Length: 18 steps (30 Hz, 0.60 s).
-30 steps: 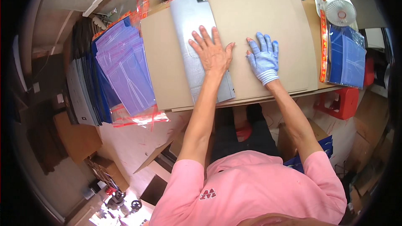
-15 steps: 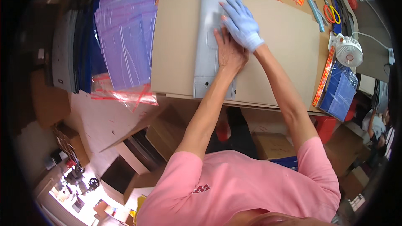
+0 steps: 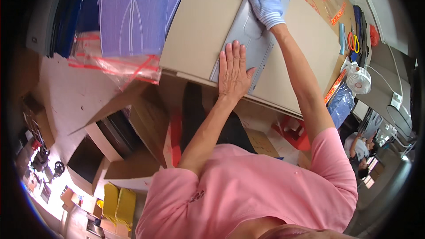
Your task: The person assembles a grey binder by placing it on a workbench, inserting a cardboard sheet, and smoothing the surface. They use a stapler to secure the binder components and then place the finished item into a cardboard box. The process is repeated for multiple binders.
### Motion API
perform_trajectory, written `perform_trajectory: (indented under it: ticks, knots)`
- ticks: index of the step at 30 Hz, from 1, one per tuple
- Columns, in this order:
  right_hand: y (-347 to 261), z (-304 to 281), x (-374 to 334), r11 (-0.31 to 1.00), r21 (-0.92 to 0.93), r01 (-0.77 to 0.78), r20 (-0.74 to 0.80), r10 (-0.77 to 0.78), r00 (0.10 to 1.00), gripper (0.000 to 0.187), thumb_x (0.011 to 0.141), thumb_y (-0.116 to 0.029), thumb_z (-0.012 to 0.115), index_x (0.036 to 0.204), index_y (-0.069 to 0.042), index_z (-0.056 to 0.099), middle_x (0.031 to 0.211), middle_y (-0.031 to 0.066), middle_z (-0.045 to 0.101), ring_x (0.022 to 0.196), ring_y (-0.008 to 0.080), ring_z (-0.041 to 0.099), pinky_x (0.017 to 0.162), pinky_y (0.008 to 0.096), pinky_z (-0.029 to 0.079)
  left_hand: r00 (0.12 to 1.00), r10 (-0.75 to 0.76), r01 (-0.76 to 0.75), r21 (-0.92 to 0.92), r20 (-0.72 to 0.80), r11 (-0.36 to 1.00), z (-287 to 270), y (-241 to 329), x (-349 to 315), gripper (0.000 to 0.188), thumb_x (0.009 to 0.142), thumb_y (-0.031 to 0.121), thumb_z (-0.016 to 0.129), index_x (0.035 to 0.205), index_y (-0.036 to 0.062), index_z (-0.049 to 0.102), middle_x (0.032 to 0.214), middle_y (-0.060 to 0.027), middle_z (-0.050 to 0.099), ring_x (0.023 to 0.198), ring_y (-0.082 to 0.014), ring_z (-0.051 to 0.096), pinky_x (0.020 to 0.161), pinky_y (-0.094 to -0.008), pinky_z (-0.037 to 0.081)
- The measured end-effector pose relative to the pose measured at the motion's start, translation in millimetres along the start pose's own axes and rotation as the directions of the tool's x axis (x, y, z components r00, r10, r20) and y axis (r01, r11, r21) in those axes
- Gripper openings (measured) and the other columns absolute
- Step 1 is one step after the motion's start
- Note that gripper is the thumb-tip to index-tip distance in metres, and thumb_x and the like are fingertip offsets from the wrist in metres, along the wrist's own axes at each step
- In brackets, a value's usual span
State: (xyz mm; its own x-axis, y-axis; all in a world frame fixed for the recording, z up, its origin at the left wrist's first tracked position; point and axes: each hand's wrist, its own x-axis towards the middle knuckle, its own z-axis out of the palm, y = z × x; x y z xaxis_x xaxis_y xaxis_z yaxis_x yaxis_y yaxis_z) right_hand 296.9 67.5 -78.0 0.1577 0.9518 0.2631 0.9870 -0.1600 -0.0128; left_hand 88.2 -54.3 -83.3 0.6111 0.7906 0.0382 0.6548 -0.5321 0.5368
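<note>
Left hand (image 3: 234, 75) and gloved right hand (image 3: 267, 5) flat atop grey folded piece (image 3: 257, 46) — blue contents (image 3: 338, 111) inside clear bag (image 3: 346, 97).

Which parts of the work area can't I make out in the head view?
- Grey panel, head view: patches under the left hand and the gloved right hand are covered by them.
- Purple sheets, head view: far ends cut off by the top edge.
- Person at right, head view: too small to tell what they hold.

On your left lies pale floor (image 3: 62, 90), with glaring light (image 3: 56, 197) near left; a red stool (image 3: 302, 141) stands right, by your desk (image 3: 333, 28).
</note>
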Motion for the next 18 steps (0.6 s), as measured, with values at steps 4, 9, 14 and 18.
perform_trajectory:
  ticks: [4,9,14,18]
  knots:
    - [-11.6,-11.2,3.7,1.0,-0.005,-0.031,0.069,0.031,0.997,0.047,0.09,-0.033,0.044,0.13,-0.009,0.046,0.138,0.015,0.04,0.129,0.0331,0.034,0.106,0.0474,0.024,1.0,0.013,-0.013,0.022,0.009,1.0,-5.9,-2.5,-6.3,0.078,0.083,0.04,0.058,0.139,-0.0036,0.027,0.148,-0.0214,0.02,0.138,-0.0366,0.015,0.112,-0.0487,0.01]
    - [-16.0,-9.8,-1.7,0.981,0.09,0.173,0.023,-0.176,0.984,0.045,0.087,-0.032,0.052,0.129,-0.016,0.045,0.141,0.0108,0.036,0.133,0.0317,0.029,0.107,0.0483,0.02,0.993,-0.051,0.054,-0.024,0.108,0.998,-21.0,7.0,10.9,0.08,0.079,0.038,0.063,0.137,-0.005,0.029,0.146,-0.0231,0.021,0.137,-0.0383,0.016,0.112,-0.049,0.011]
    - [-44.0,-25.3,-25.6,0.957,0.144,0.254,0.238,-0.282,0.929,0.058,0.086,-0.041,0.051,0.136,-0.014,0.038,0.142,0.0118,0.032,0.134,0.0337,0.025,0.108,0.0553,0.014,0.999,-0.04,0.04,-0.024,-0.006,0.999,-13.8,0.6,34.6,0.081,0.078,0.038,0.064,0.135,-0.0088,0.03,0.146,-0.0242,0.019,0.137,-0.0391,0.015,0.112,-0.0495,0.009]
    - [-45.0,-38.9,-20.4,0.972,0.144,0.187,0.395,-0.23,0.89,0.069,0.084,-0.045,0.052,0.139,-0.008,0.033,0.146,0.0121,0.026,0.138,0.034,0.017,0.11,0.0519,0.009,1.0,-0.021,0.021,0.016,0.004,1.0,-11.2,-2.0,35.4,0.082,0.079,0.041,0.062,0.135,-0.0096,0.03,0.146,-0.0247,0.019,0.137,-0.0376,0.014,0.112,-0.0473,0.009]
